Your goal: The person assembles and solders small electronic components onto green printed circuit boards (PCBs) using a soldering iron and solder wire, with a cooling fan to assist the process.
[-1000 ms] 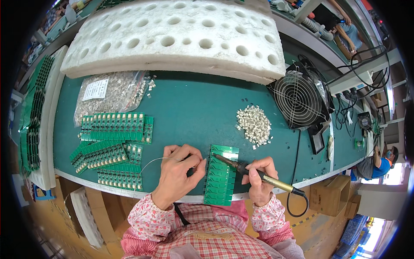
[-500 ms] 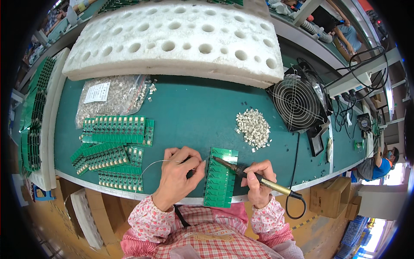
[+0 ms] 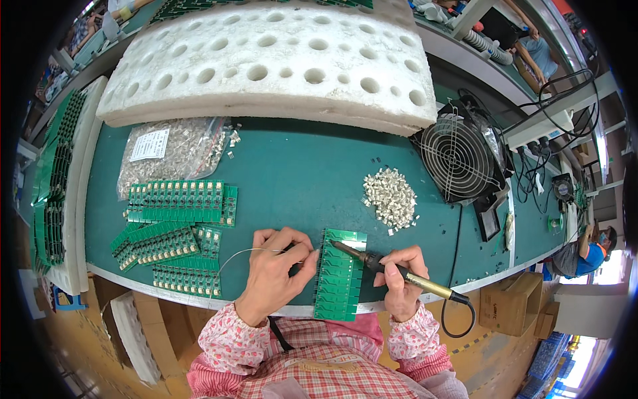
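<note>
A green circuit board panel (image 3: 340,276) lies at the near edge of the green work mat (image 3: 299,173). My right hand (image 3: 399,279) grips a soldering iron (image 3: 375,265) like a pen, its tip resting on the panel's upper left part. My left hand (image 3: 276,269) sits just left of the panel, pinching a thin solder wire (image 3: 236,256) that curves off to the left; the wire's end points toward the iron's tip.
Stacks of green boards (image 3: 176,229) lie left of my hands. A clear bag of small parts (image 3: 173,149) and a loose pile of white parts (image 3: 391,198) sit further back. A perforated white foam slab (image 3: 266,63) spans the rear; a black fan (image 3: 458,156) stands right.
Almost nothing differs. Both hands stay on the panel; the iron tip has shifted very slightly along the board's upper edge.
</note>
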Motion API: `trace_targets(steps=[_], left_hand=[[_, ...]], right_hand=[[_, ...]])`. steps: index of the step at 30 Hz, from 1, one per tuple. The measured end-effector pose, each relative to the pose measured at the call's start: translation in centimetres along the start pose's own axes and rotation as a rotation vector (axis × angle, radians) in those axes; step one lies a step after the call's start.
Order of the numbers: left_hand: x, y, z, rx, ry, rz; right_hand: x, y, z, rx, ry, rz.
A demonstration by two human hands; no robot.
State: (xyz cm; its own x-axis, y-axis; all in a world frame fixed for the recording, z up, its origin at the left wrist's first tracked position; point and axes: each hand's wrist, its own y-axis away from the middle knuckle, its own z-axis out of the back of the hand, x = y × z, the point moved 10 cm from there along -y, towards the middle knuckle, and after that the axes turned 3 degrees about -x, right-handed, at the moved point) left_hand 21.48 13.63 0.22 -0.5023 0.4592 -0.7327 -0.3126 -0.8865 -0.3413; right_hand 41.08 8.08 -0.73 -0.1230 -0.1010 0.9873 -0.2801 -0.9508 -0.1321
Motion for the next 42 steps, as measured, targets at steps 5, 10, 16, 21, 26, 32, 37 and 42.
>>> trace_targets(steps=[5, 10, 16, 21, 26, 32, 37, 42], left_hand=[[-0.2, -0.2, -0.1, 0.002, -0.014, -0.015], [0.0, 0.0, -0.3, 0.005, -0.042, -0.02], [-0.1, -0.1, -0.3, -0.002, -0.041, -0.021], [-0.2, -0.1, -0.1, -0.007, -0.034, -0.02], [-0.1, 0.1, 0.0, -0.003, -0.001, -0.002], [0.1, 0.4, 0.3, -0.002, 0.02, -0.002], [-0.1, 0.6, 0.1, 0.048, 0.016, -0.014], [-0.4, 0.5, 0.0, 0.056, 0.01, -0.027]], right_hand=[[-0.2, 0.0, -0.3, 0.03, 0.01, -0.014], [-0.2, 0.0, -0.5, 0.055, 0.033, -0.01], [0.3, 0.0, -1.0, 0.093, 0.023, 0.044], [0.6, 0.0, -1.0, 0.093, 0.032, 0.06], [0.4, 0.2, -0.8, 0.083, 0.045, 0.058], [0.0, 1.1, 0.9, -0.067, 0.016, -0.012], [-0.1, 1.7, 0.7, -0.011, 0.029, 0.008], [0.1, 1.6, 0.1, 0.029, 0.04, 0.024]])
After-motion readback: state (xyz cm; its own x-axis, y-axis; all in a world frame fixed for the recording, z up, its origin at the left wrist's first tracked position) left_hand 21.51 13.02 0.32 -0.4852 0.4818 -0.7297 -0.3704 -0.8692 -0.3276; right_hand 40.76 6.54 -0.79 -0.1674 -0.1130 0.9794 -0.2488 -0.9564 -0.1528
